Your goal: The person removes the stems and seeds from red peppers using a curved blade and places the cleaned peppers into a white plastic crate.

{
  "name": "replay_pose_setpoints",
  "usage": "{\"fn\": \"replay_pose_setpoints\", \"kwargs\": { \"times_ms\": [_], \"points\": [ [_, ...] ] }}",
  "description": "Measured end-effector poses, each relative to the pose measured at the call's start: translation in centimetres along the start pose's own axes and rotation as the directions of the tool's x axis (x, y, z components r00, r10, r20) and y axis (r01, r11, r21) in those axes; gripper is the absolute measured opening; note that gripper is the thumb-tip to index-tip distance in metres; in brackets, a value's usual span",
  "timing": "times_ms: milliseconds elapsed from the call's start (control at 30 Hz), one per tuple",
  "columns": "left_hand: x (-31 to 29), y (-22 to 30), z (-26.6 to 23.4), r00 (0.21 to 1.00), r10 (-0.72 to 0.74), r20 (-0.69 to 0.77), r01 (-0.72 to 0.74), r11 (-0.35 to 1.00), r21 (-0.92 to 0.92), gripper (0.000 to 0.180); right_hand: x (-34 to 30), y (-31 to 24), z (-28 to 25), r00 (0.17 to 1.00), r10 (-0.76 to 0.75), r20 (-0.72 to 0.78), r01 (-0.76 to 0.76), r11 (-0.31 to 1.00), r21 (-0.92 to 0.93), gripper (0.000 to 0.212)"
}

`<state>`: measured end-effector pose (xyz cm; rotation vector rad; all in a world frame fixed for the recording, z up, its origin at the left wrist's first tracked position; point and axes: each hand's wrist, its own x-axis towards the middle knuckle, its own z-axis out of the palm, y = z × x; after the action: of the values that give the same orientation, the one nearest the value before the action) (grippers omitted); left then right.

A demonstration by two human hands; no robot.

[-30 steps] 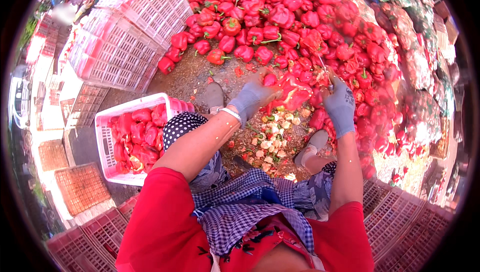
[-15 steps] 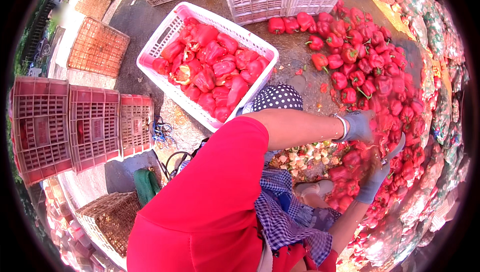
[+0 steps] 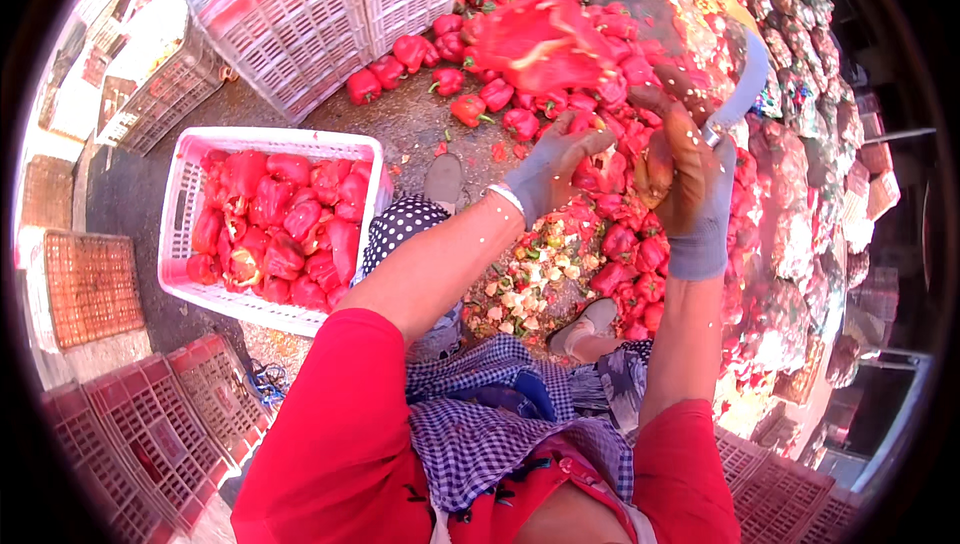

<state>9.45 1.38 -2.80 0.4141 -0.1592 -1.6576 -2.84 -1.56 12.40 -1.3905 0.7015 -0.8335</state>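
My right hand (image 3: 690,169), in a stained grey glove, grips a knife with a curved blade (image 3: 745,89) that points up and away. My left hand (image 3: 560,172), also gloved in grey, is to its left with fingers apart; a red pepper with a pale cut spot (image 3: 602,172) shows just beside its fingers, apparently not held. Above and beyond both hands, a large opened red pepper (image 3: 545,42) is smeared by motion, seemingly in the air. Below them spreads a heap of red bell peppers (image 3: 520,124).
A white crate (image 3: 270,139) of cut red peppers stands at my left. Pale cores and scraps (image 3: 530,279) lie between my feet. Stacked crates (image 3: 290,24) stand at far left, red crates (image 3: 165,434) at near left. Filled mesh sacks (image 3: 790,184) line the right.
My view has turned rightward, so the crate now appears farther left. My hands have moved apart, the knife has come up, and a blurred opened pepper now shows beyond them.
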Motion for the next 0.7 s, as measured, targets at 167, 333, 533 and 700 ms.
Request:
{"fn": "replay_pose_setpoints", "kwargs": {
  "times_ms": [167,333,533,700],
  "points": [
    [0.8,-2.0,2.4,1.000,0.001,0.013,0.000,0.999,-0.034,0.090,-0.8,1.9,-6.1,0.984,-0.029,-0.176,-0.068,0.852,-0.519,0.033],
    [1.0,-4.2,1.1,0.977,-0.108,0.183,0.088,0.989,0.118,0.044,-4.2,6.3,-9.1,0.973,-0.225,0.046,0.160,0.516,-0.842,0.053],
    [-0.3,-7.5,3.9,0.991,-0.114,-0.076,0.134,0.931,0.340,0.091,-6.7,8.9,-10.5,0.997,-0.067,-0.049,-0.005,0.535,-0.845,0.059],
    [1.0,-9.8,3.5,0.977,-0.199,-0.081,0.211,0.826,0.522,0.080,-7.5,11.5,-12.6,0.992,-0.051,-0.113,-0.061,0.591,-0.804,0.054]
  ]
}}
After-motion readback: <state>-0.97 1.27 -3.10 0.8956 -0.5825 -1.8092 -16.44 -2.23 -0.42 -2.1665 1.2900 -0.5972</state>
